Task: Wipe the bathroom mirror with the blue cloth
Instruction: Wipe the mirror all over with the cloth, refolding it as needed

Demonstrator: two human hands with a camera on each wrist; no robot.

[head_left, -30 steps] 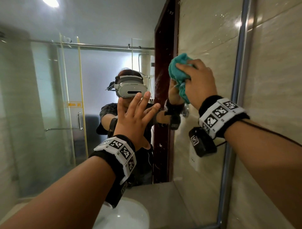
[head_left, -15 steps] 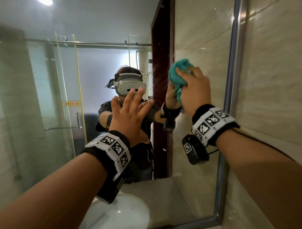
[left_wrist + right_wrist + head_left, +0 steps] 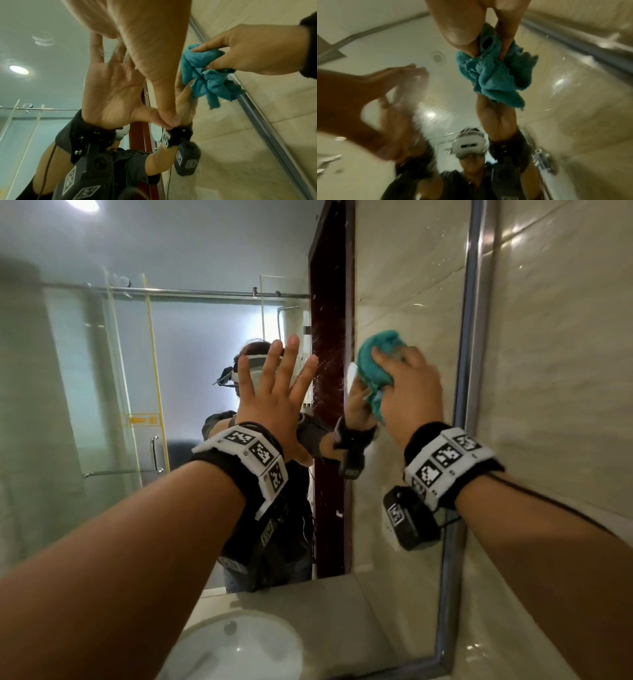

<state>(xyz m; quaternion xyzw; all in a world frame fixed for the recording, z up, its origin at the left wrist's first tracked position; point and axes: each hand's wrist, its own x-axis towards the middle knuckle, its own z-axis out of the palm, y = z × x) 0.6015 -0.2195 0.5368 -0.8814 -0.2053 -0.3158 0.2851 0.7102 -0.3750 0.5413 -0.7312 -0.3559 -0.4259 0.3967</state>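
Note:
The bathroom mirror fills the wall ahead, with a metal frame down its right side. My right hand grips a bunched blue cloth and presses it on the glass near the right side. The same blue cloth hangs crumpled from those fingers in the left wrist view, and the cloth shows between thumb and fingers in the right wrist view. My left hand lies flat on the mirror with fingers spread, left of the cloth, and its thumb tip touches the glass.
A white basin sits in a grey counter below the mirror. Beige wall tiles run along the right. The glass reflects a shower screen, a dark door frame and the person wearing a headset. Fine splash marks dot the glass between my hands.
My right hand has slid the cloth down and slightly left on the glass. My left hand has shifted a little upward and stays flat on the mirror.

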